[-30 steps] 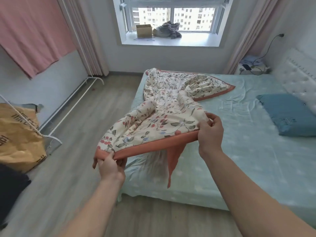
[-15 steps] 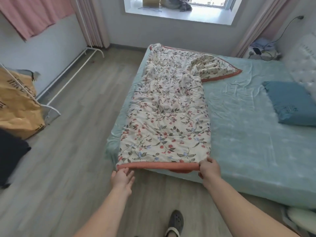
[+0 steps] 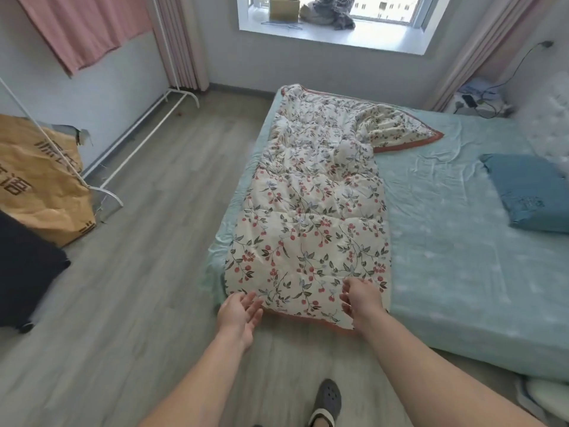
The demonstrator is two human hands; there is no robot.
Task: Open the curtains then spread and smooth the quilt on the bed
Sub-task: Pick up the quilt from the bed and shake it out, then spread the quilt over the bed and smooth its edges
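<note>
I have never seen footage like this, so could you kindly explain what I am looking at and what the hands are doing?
There is no machine: a person wears a camera on the head, looking down at their own bare arms. A floral quilt, folded into a long strip, lies along the foot of the bed, with a blue pillow further up. The left hand and right hand are open at the quilt's near edge; neither grips anything. The window curtains stand drawn aside.
</note>
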